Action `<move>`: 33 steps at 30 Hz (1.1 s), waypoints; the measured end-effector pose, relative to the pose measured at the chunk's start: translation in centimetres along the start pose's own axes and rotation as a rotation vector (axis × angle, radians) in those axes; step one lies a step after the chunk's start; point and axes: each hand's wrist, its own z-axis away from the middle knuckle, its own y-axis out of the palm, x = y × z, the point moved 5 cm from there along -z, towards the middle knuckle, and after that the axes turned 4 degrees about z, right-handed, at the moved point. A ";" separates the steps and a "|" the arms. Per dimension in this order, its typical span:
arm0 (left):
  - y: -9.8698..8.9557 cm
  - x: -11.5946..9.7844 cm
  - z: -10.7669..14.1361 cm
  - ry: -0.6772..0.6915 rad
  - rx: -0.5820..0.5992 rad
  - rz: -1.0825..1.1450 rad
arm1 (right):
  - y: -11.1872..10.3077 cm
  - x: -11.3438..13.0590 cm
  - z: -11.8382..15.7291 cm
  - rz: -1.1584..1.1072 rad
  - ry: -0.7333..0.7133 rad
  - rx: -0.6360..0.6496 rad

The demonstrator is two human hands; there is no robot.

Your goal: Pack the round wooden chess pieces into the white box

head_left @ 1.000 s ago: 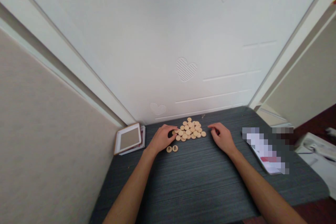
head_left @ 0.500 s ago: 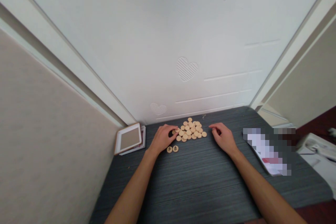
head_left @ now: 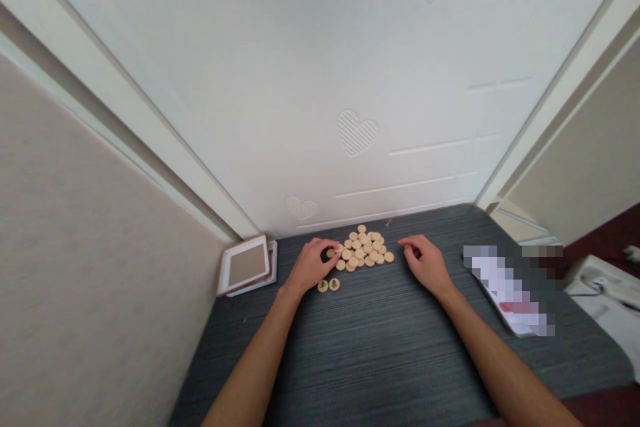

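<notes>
A heap of round pale wooden Chinese chess pieces (head_left: 369,248) lies on the dark table, most with blank sides up. At the heap's left edge, my left hand (head_left: 313,263) has thumb and forefinger closed around a Chinese chess piece (head_left: 339,249). Another piece is partly hidden behind those fingers. Just below this hand, two pieces with dark characters showing, one on the left (head_left: 323,286) and one on the right (head_left: 335,285), lie side by side. To the right of the heap rests my right hand (head_left: 425,262), empty, its forefinger extended and apart from the thumb.
White-rimmed frames or trays (head_left: 245,265) are stacked at the table's left back corner. A flat, partly blurred-out object (head_left: 515,313) lies at the right. The white panel (head_left: 320,167) with embossed hearts rises behind the dark wood-grained table (head_left: 370,353).
</notes>
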 end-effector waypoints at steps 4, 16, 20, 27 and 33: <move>0.0 -0.1 -0.1 -0.011 -0.027 0.025 | 0.0 0.0 0.0 0.006 -0.001 -0.003; -3.2 -3.5 3.0 -0.007 -0.174 0.305 | -0.2 0.3 0.0 0.006 -0.014 -0.013; -1.3 -7.2 4.9 -0.016 -0.059 0.380 | -0.3 1.7 0.5 -0.001 -0.064 -0.021; 4.5 -10.3 6.2 -0.050 0.049 0.476 | 1.0 5.4 3.2 -0.097 -0.195 0.131; 6.2 -9.5 7.1 -0.122 0.036 0.579 | 1.6 6.7 4.9 -0.132 -0.191 0.225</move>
